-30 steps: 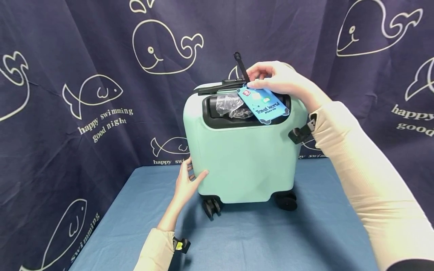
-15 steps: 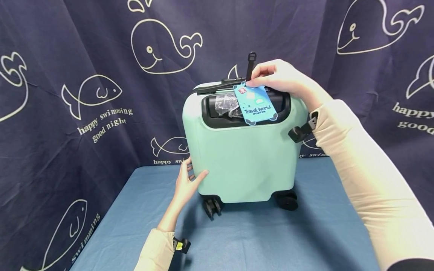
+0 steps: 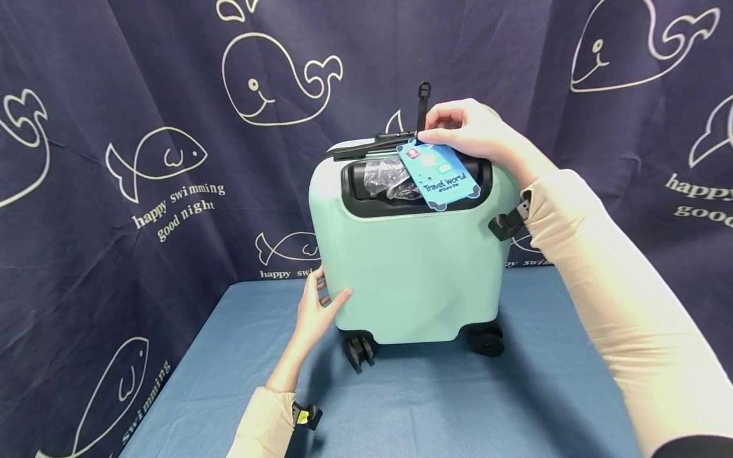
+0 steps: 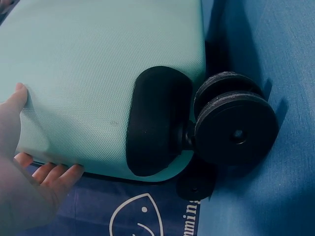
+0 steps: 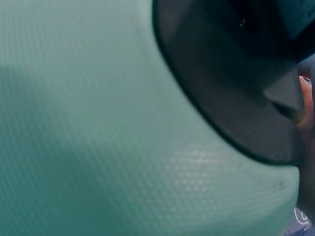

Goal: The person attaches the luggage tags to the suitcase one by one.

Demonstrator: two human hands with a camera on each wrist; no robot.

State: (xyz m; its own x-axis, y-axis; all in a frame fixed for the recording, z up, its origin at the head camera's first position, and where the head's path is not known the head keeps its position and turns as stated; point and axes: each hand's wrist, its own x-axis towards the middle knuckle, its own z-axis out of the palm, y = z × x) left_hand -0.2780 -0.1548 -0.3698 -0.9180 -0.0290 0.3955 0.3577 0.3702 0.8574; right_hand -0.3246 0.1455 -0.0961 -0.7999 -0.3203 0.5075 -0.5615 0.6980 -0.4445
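Observation:
A mint-green suitcase (image 3: 412,273) stands upright on the table. Straight fingers of my left hand (image 3: 312,315) lie against its lower left side, the thumb on the front face; the left wrist view shows the same hand (image 4: 34,152) spread across that panel. Up at the top, my right hand (image 3: 472,130) pinches a blue luggage tag (image 3: 441,178) where its black strap (image 3: 424,105) begins. The strap's buckle end sticks up free. The tag hangs slanted over the black recess (image 3: 372,207). In the right wrist view, the suitcase shell (image 5: 98,123) hides nearly all of that hand.
A black carry handle (image 3: 361,151) spans the suitcase top, with crumpled clear plastic film (image 3: 385,175) below it. Black wheels (image 3: 358,350) sit under the corners. Blue cloth (image 3: 424,407) covers the table; a dark printed curtain (image 3: 172,70) hangs behind and at the left.
The strap has turned from leaning left to nearly upright. The tag swung left, then partly back right, in the right hand's fingers. The left hand and suitcase have stayed put.

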